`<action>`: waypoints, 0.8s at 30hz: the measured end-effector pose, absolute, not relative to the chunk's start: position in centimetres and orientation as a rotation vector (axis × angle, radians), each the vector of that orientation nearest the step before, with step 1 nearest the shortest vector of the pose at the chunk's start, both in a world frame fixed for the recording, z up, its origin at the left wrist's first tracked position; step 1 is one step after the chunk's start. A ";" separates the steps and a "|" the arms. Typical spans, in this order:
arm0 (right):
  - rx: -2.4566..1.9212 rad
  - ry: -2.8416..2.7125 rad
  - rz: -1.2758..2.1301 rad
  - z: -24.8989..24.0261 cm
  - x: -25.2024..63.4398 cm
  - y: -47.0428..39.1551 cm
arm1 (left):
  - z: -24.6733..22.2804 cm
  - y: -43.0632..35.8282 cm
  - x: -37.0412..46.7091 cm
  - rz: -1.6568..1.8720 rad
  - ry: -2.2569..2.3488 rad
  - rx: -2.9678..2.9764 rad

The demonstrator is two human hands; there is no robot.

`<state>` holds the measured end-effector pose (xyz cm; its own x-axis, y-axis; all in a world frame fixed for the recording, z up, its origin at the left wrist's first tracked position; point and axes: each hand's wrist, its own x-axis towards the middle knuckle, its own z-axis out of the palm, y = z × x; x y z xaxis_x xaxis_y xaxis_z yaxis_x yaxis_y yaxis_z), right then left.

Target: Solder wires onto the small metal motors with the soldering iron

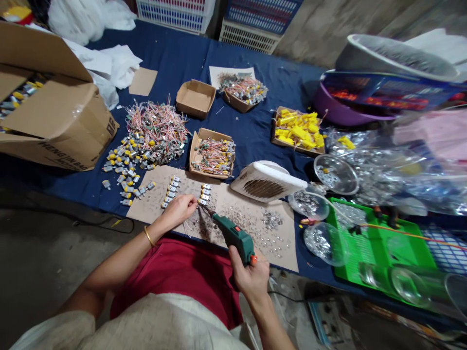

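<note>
My right hand [251, 272] is wrapped around the grip of a green soldering gun [233, 231]. Its tip points up and left, at the near end of a short row of small motors [205, 192]. Beside that tip, my left hand [182, 209] has its fingers pinched together; what they hold is too small to make out. Left of it stands another row of small motors [171, 189]. Both rows rest on a brown cardboard sheet [233, 199], which is strewn with dark specks and small metal bits [272, 218].
A white fan-like grille [268, 182] stands behind the gun. Loose motors [127, 160] and a heap of wired parts [156, 129] lie left; a cardboard tray [212, 171] holds more. Yellow parts [299, 129], a metal bowl [350, 182] and a green tray [416, 243] are at right.
</note>
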<state>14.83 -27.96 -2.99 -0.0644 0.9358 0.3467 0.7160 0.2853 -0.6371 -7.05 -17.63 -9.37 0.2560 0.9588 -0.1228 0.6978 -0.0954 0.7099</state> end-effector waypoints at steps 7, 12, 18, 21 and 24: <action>-1.444 -1.867 0.389 -3.2 14.8 -28.0 | -9.3 -17.6 -7.1 0.498 1.505 1.860; -1.346 -1.934 0.404 -3.2 14.8 -28.0 | -9.4 -17.6 -7.1 0.483 1.514 1.856; -1.321 -1.939 0.386 -2.9 14.9 -28.2 | -9.4 -17.6 -7.0 0.476 1.523 1.844; -1.410 -1.880 0.345 -2.4 15.1 -28.4 | -9.3 -17.6 -7.0 0.494 1.515 1.844; -1.501 -1.832 0.330 -2.1 15.4 -28.6 | -9.3 -17.6 -7.1 0.496 1.515 1.838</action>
